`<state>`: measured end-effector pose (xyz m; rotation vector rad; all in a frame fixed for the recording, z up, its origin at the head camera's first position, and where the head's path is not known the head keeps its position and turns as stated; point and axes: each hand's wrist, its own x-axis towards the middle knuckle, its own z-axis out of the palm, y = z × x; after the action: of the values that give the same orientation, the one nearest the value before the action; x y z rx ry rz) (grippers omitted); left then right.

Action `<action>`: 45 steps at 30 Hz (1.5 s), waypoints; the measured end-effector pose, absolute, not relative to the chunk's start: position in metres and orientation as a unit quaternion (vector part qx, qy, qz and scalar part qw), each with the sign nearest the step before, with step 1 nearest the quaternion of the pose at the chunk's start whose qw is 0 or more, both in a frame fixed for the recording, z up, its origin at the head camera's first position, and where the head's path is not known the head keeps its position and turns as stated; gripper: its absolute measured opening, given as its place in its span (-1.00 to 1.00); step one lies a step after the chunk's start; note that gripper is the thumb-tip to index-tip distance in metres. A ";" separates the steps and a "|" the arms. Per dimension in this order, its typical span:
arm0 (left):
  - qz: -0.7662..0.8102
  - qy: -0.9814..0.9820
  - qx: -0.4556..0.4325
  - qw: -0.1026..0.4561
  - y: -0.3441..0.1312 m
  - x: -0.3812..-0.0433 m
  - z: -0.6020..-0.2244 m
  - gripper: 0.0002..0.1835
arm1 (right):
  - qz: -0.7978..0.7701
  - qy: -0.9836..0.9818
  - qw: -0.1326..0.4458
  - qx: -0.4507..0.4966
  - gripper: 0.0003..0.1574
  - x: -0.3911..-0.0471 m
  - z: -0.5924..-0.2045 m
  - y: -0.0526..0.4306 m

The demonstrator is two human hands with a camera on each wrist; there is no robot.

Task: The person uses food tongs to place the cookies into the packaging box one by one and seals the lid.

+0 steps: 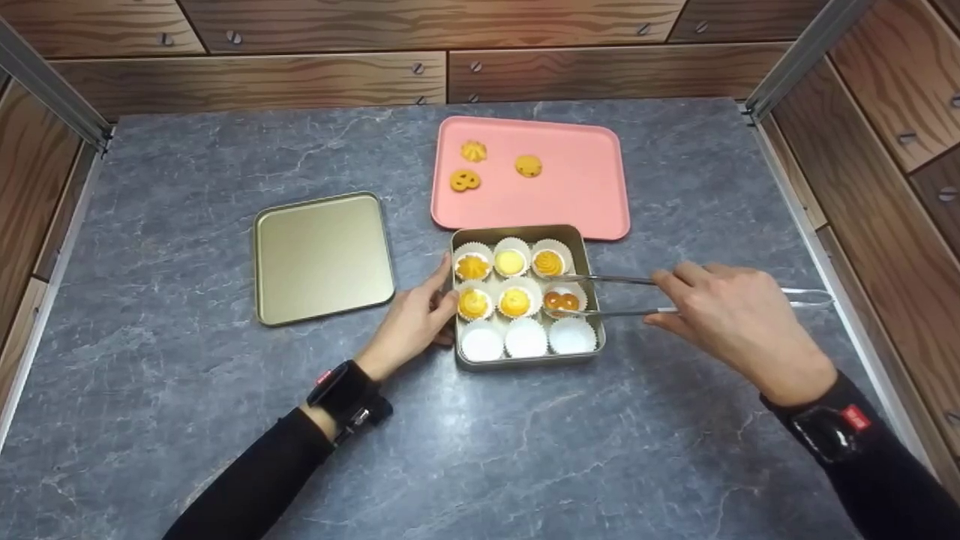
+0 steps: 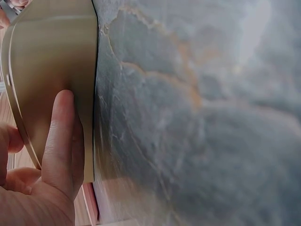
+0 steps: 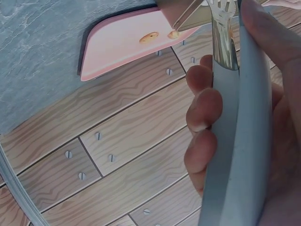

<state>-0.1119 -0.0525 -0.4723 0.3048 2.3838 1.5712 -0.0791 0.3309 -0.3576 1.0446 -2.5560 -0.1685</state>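
Tin (image 1: 529, 362) with cookies (image 1: 571, 301), nearer the counter's (image 1: 150, 375) right edge than its left. Left grip (image 1: 409, 319): straight fingers press the tin's wall. Right grip (image 1: 739, 319): curled round tongs (image 1: 626, 280), tips apart. Cookies are probably light and brittle, best pinched gently by the sides.

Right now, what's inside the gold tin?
Nine white paper cups in three rows. The far and middle rows hold yellow-to-orange treats; the near three cups look empty. Cups hide most of the floor of the gold tin; tongs partly cover the middle-right cup.
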 end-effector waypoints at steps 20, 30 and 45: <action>0.542 0.821 0.100 0.146 -0.052 -0.111 -0.470 -0.26 | 0.092 -0.947 0.176 0.254 -0.36 -0.124 -0.373 0.343; 0.546 0.819 0.097 0.150 -0.052 -0.111 -0.470 -0.25 | 0.102 -0.954 0.192 0.206 -0.35 -0.149 -0.383 0.336; 0.552 0.816 0.096 0.141 -0.052 -0.112 -0.471 -0.29 | 0.102 -0.985 0.093 0.106 -0.32 -0.193 -0.396 0.328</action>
<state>-0.1119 -0.0516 -0.4713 0.2781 2.3564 1.5945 -0.1931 0.3282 -0.3965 0.3156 -2.9221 0.3020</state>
